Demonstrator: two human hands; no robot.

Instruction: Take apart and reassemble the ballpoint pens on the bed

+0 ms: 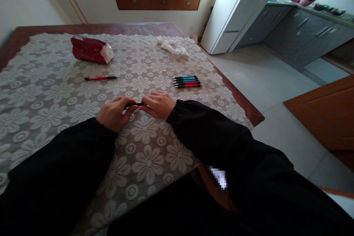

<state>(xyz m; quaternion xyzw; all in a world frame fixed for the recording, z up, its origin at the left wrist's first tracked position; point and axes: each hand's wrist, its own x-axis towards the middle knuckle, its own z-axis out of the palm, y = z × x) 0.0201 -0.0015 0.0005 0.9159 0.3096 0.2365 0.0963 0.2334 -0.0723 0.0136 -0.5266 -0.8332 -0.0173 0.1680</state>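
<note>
Between the two hands, low over the middle of the bench, a dark pen lies crosswise: the left hand pinches one end with thumb and fingers closed on it, and the right hand closes its fingertips on the other end, so each grip is shut around the same pen. Judging from how things lie, the work with pens looks partly done: one red-and-black pen rests alone to the left, well apart from the hands, while a row of pens, blue and red with dark tips, lies side by side to the right, untouched. Which lot is finished and which is waiting I cannot tell. Across the bench spreads a lace cloth with a flower pattern, leaving the dark red bench edge bare. A red packet lies at the far left and crumpled white tissue at the far right. Beyond, the room shows a wooden window shelf with drawers, a white cabinet, grey kitchen cupboards and a pale tiled floor.
</note>
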